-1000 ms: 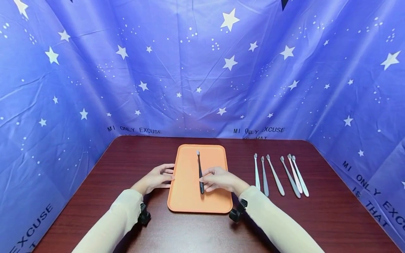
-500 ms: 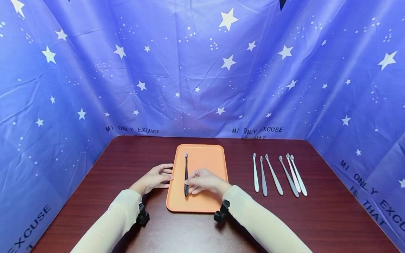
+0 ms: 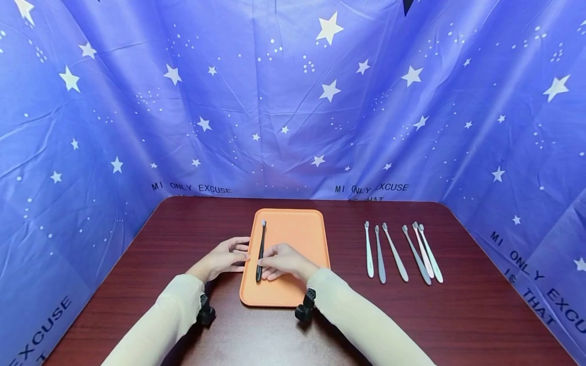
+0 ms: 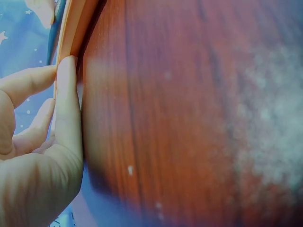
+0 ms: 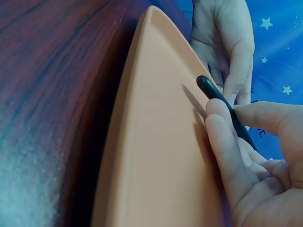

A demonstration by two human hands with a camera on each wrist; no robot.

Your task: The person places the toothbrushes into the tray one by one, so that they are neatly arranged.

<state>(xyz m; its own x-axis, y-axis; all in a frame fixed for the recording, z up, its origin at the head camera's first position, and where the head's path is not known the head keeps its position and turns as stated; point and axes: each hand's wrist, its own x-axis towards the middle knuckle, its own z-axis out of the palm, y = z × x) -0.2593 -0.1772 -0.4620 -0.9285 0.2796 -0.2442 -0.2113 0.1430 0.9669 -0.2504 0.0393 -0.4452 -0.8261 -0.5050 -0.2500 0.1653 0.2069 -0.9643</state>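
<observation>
In the head view, an orange tray [image 3: 293,234] lies on the dark red table. My right hand [image 3: 286,262] pinches a black toothbrush [image 3: 262,246] by its handle over the tray's left side, bristle head pointing away from me. In the right wrist view, thumb and fingers close round the black handle [image 5: 242,130], and its shadow falls on the tray floor. My left hand [image 3: 222,260] rests beside the tray's left edge, fingers extended. The left wrist view has its fingertips [image 4: 67,66] right at the tray's rim [image 4: 75,26].
Right of the tray, several toothbrushes lie on the table [image 3: 348,315]: a white toothbrush [image 3: 369,251], grey, pale and pink ones, and another light toothbrush [image 3: 431,254] farthest right. A blue starry curtain [image 3: 293,101] hangs around the back and sides.
My right hand has carried the black toothbrush leftward across the tray, from its middle to near its left edge. My left hand stays at the rim.
</observation>
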